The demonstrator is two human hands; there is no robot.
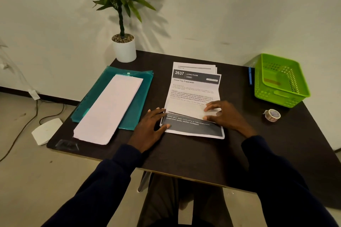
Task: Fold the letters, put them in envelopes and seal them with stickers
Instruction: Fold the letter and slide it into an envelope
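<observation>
While nothing is yet sealed, still early in the job, judging by the layout. Far left on the dark table: a white envelope stack lying on a teal plastic folder, untouched. Behind, a potted plant. Left hand flat and spread, fingers pinning the left edge of the top letter, gripping nothing. Bottom part of that sheet turned up over the printed side, first fold being pressed; more printed sheets stacked beneath. Right hand likewise open, palm down, fingertips pressing on the folded flap. Farther right, a sticker-tape roll lying apart, a green basket beyond. Left to do: finish folding, insert, seal, repeat for remaining sheets.
</observation>
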